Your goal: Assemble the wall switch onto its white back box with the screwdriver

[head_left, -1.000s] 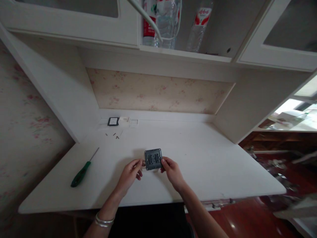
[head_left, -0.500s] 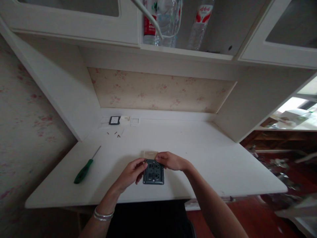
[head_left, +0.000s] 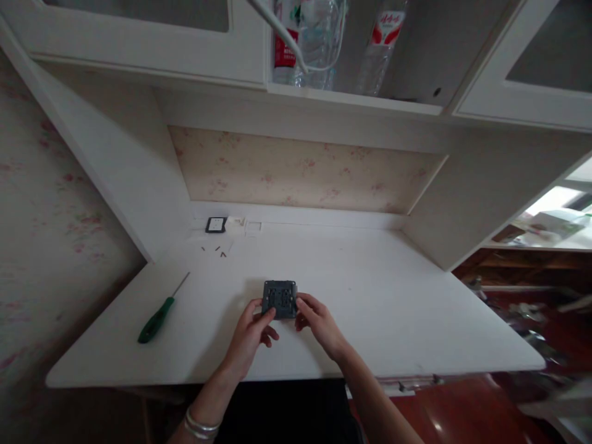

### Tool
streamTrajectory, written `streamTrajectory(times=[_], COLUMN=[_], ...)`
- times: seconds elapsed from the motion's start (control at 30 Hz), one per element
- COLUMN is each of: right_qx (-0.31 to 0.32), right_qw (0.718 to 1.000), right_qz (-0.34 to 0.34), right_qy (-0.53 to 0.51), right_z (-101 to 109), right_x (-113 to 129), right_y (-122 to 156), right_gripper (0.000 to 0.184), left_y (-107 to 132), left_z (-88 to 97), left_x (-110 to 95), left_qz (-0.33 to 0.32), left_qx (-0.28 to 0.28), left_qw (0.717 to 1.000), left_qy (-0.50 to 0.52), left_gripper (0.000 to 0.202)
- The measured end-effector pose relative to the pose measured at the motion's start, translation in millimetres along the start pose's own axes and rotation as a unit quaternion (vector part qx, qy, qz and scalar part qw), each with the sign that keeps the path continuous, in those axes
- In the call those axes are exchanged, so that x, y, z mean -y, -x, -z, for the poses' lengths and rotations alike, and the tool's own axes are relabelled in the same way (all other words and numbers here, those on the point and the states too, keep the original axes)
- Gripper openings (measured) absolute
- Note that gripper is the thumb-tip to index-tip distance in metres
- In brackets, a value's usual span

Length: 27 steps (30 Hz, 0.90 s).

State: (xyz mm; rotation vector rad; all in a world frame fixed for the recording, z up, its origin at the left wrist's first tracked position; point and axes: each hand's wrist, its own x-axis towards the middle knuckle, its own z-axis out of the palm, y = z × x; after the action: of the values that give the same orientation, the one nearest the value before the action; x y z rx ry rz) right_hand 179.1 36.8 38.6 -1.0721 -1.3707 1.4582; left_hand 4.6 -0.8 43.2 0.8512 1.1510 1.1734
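Observation:
A dark grey square socket module is held just above the white desk, near its front edge. My left hand pinches the module's left side with thumb and fingers. On the module's right side my right hand grips it with curled fingers. Both wrists come up from below the desk edge; the left one wears silver bangles.
A green-handled screwdriver lies at the left of the desk. Several small screws and a black-and-white socket part sit at the back left. Plastic bottles stand on the shelf above. Cabinet side panels close in both sides.
The module has been lifted and turned from lying flat near the desk edge to standing between both hands. The beige plate seen behind it half a second ago is out of sight.

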Motion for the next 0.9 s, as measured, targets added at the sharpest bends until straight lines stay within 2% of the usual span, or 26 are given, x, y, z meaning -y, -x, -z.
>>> streamTrajectory(times=[0.17, 0.3, 0.4, 0.6, 0.77, 0.9], right_qx=[-0.057, -0.064, -0.071, -0.061, -0.006, 0.029], right_qw=[0.997, 0.993, 0.991, 0.986, 0.967, 0.954], right_qz=[0.02, 0.02, 0.022, 0.001, 0.058, 0.088], right_qy=[0.054, 0.094, 0.113, 0.158, 0.248, 0.287], right_z=[5.0, 10.5, 7.9, 5.0, 14.7, 17.7], right_x=[-7.1, -1.8, -1.1, -4.7, 1.8, 4.4], right_y=[-5.9, -16.6, -21.2, -24.5, -19.2, -13.4], right_gripper=[0.043, 0.047, 0.05, 0.048, 0.031, 0.033], left_y=[-5.5, -20.7, -32.1, -43.7, -48.7, -48.7], left_z=[-7.1, 2.7, 10.6, 14.9, 18.5, 18.7], left_x=[6.1, 3.9, 1.3, 3.2, 8.1, 11.2], left_qz=[-0.018, -0.081, -0.121, -0.161, -0.169, -0.172], left_qx=[0.022, -0.013, -0.041, -0.051, -0.067, -0.076], left_qw=[0.995, 0.969, 0.945, 0.932, 0.935, 0.938], left_qy=[-0.097, -0.235, -0.3, -0.321, -0.305, -0.292], left_gripper=[0.047, 0.049, 0.048, 0.045, 0.04, 0.035])
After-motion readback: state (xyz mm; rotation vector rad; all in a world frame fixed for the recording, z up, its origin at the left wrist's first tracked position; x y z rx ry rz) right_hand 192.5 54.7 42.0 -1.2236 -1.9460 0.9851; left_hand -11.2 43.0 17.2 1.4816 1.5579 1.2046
